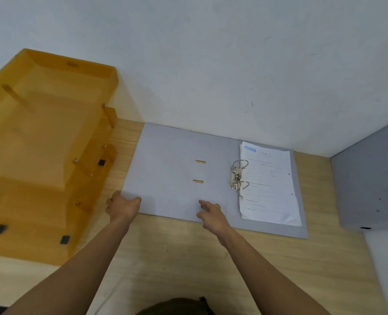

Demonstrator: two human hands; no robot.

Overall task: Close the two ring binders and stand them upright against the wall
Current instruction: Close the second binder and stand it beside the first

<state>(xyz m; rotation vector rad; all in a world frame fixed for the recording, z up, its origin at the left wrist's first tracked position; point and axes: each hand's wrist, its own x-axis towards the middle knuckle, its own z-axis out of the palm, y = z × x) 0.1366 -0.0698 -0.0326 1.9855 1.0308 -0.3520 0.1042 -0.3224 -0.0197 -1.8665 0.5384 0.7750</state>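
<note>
A grey ring binder [170, 169] lies open and flat on the wooden desk [188, 264], its far edge against the white wall [211, 64]. Printed sheets [270, 185] sit on its right half, threaded on the metal ring mechanism [238, 176]. My left hand [122, 205] grips the near left corner of the left cover, thumb on top. My right hand [211, 214] rests on the near edge by the spine, fingers spread. A second grey binder [370, 183] appears at the right edge, only partly in view.
An amber translucent stacked paper tray [47, 155] stands on the left of the desk, close to the binder's left edge. Bare desk surface stretches in front of the binder, towards me.
</note>
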